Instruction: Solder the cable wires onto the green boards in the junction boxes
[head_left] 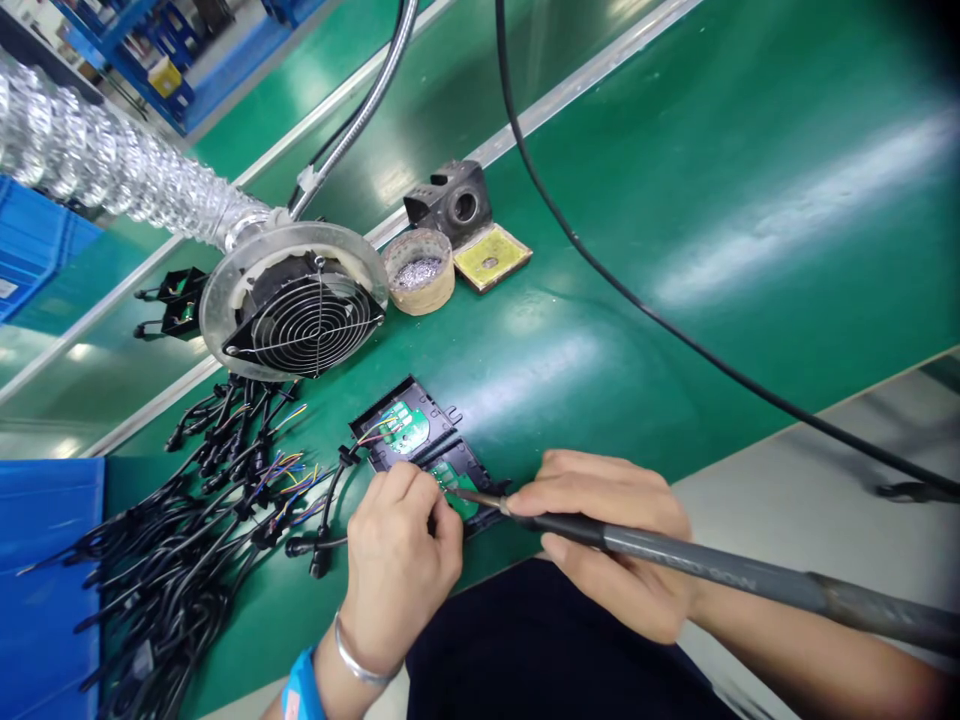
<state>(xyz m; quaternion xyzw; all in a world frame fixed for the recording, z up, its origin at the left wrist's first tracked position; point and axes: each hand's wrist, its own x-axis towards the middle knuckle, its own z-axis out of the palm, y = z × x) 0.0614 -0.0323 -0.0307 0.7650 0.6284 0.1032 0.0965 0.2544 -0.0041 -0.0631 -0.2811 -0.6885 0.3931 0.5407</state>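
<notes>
The right hand (615,545) is closed in a pen grip around the soldering iron (675,555), whose tapered metal tip reaches left to the near circuit board (463,503). The left hand (405,560) is curled nearly closed at that board's left side; its fingertips are hidden, so whether they pinch a wire cannot be told. The board sits in an open black housing (474,462) on the bench's near side, in front of the person.

The iron looks light and rigid, best taken by its dark sleeve, well behind the hot tip. The board is likely stiff but fragile at its joints, so the housing's side walls would be the safer hold; thin wires would bend easily.

Just beyond lies a matching far housing (437,407), its green board joined to coloured wires. To the left, rubbery black cables (217,540) heap loosely, ends stripped. Farther off stand a round, wire-grilled fan (319,322) on a crinkled foil duct (142,170), a rough-walled round tub (424,300) of silvery bits, and a flat yellow sponge (499,252). The green bench top (600,390) is smooth and glossy.
</notes>
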